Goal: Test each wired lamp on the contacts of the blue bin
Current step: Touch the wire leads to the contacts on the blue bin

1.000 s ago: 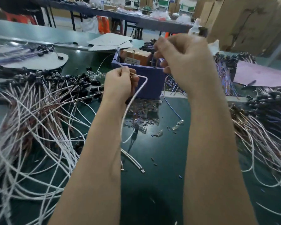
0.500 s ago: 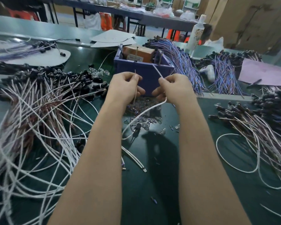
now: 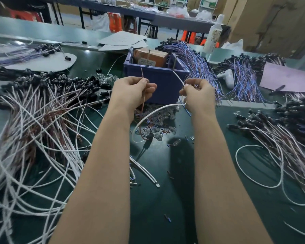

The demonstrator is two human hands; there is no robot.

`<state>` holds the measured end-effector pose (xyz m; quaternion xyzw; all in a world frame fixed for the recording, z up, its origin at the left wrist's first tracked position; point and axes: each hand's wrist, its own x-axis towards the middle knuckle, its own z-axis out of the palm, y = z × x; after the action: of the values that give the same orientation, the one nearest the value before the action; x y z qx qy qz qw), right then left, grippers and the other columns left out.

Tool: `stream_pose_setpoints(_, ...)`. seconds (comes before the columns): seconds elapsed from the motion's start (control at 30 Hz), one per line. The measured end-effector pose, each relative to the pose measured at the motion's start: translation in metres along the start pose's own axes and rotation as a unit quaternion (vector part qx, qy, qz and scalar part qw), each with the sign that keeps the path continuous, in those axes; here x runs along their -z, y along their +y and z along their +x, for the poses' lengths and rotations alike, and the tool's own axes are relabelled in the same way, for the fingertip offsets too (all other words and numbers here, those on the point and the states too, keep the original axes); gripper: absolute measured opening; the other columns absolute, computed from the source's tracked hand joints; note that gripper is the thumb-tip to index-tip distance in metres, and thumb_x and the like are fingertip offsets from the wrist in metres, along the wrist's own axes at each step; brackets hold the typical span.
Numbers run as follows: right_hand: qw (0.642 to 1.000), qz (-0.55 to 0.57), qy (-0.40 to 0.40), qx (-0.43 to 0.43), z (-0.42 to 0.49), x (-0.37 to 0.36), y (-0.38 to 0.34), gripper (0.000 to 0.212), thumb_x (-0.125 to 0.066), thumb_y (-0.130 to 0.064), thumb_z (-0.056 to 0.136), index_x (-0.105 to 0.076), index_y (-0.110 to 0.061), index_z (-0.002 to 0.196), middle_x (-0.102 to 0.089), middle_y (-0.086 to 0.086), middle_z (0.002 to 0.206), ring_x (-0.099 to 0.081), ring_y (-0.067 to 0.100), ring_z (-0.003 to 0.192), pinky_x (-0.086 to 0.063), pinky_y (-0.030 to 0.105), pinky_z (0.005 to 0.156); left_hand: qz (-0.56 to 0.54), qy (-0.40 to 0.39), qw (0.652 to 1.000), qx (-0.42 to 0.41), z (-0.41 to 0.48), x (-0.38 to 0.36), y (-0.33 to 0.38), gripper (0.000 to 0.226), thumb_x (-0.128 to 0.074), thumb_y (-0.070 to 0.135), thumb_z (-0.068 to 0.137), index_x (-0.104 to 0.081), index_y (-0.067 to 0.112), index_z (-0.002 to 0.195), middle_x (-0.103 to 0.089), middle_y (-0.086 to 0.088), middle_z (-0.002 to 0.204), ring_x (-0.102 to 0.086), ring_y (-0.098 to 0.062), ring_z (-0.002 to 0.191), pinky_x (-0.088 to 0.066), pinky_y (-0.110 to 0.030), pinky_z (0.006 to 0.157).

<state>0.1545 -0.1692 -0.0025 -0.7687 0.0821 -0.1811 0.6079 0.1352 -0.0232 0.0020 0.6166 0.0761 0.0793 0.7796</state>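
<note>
The green work table [image 3: 165, 199] is strewn with wired lamps: a broad tangle of white and brown leads with black sockets on the left [image 3: 42, 120] and a similar heap on the right [image 3: 280, 138]. At the table's centre stands the blue bin [image 3: 162, 80], just beyond both hands, with a brown cardboard box [image 3: 151, 56] inside and thin upright metal contacts [image 3: 174, 62] rising from its rim. The left hand [image 3: 132, 93] is in front of the bin's left half, fingers curled, pinching the brown lead [image 3: 143, 101] so that its bare tip points up against the front wall, below the rim. The right hand [image 3: 198, 97], at the bin's right front corner, pinches the white lead [image 3: 157, 110]; its end slants up to the rim near one contact, touching or not I cannot tell. Both leads hang in a loop down to loose glass bulbs [image 3: 158, 117] on the table.
</note>
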Motion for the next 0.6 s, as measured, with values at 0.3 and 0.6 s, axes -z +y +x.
stream_pose_setpoints(0.3,0.996,0.086,0.023,0.002,-0.001,-0.009,0.0,0.023,-0.047,0.0,0.088,-0.055,-0.019,0.099,-0.064,0.001,0.078,-0.052,0.017,0.069,-0.041,0.027,0.06,0.087,0.039,0.995,-0.017,0.007,-0.005,-0.014,0.027,-0.045,0.012,0.098,-0.061,0.02,0.078,-0.053,0.003,0.069,-0.043,-0.006,0.058,-0.036,-0.018,0.053)
stream_pose_setpoints(0.6,0.997,0.074,0.01,-0.007,0.002,-0.012,0.007,0.023,-0.046,-0.003,0.09,-0.057,-0.023,0.093,-0.064,-0.002,0.076,-0.05,0.011,0.061,-0.04,0.026,0.058,-0.049,0.092,0.993,-0.048,0.004,-0.009,-0.011,0.01,-0.048,0.0,0.096,-0.056,0.007,0.096,-0.062,-0.001,0.077,-0.057,-0.002,0.063,-0.049,-0.01,0.059)
